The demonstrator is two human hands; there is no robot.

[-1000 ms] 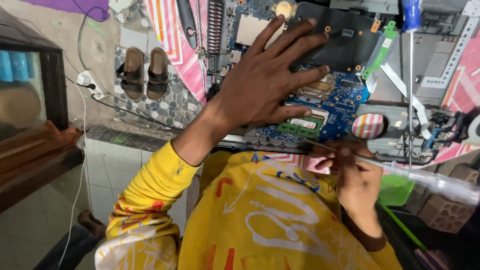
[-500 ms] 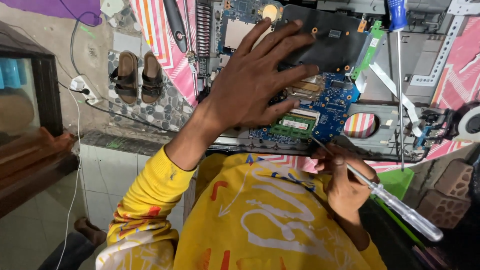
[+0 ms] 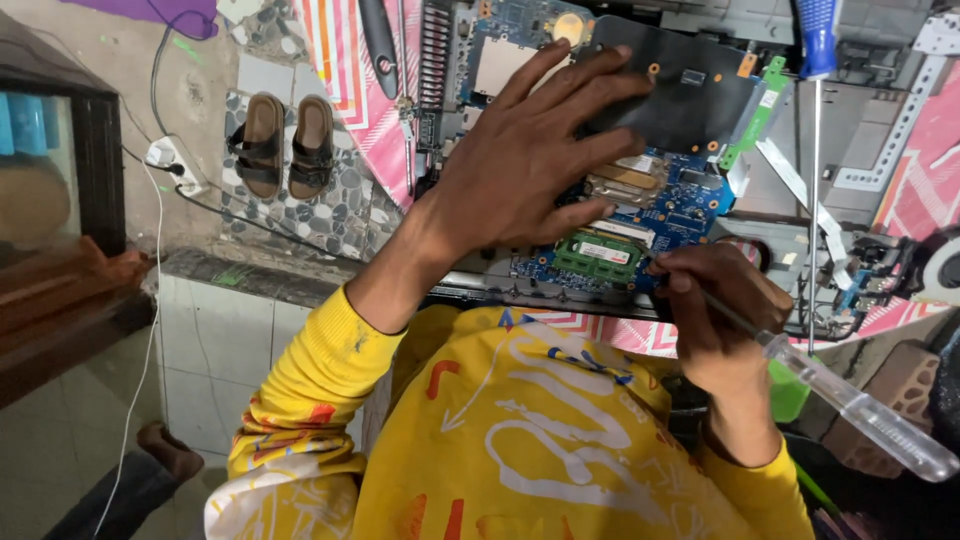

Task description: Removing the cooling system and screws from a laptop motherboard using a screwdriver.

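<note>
An opened laptop lies in front of me with its blue circuit board [image 3: 690, 205] bare. My left hand [image 3: 530, 160] is spread flat on the board, fingers apart, reaching onto a black cover [image 3: 690, 95]. My right hand [image 3: 715, 315] grips a screwdriver with a clear handle [image 3: 860, 410]; its thin shaft points to the board's near edge beside a green memory module [image 3: 600, 255]. Both sleeves are yellow.
A second screwdriver with a blue handle [image 3: 818, 35] lies to the right across grey laptop parts [image 3: 880, 130]. A pink patterned cloth [image 3: 355, 80] covers the surface. Left, on the floor, a pair of brown sandals [image 3: 288, 140] and a white power strip [image 3: 172, 160] with cables.
My right hand has drawn the clear-handled screwdriver in, tip now at the board's near edge. The view has shifted slightly; my left hand stays spread on the board.
</note>
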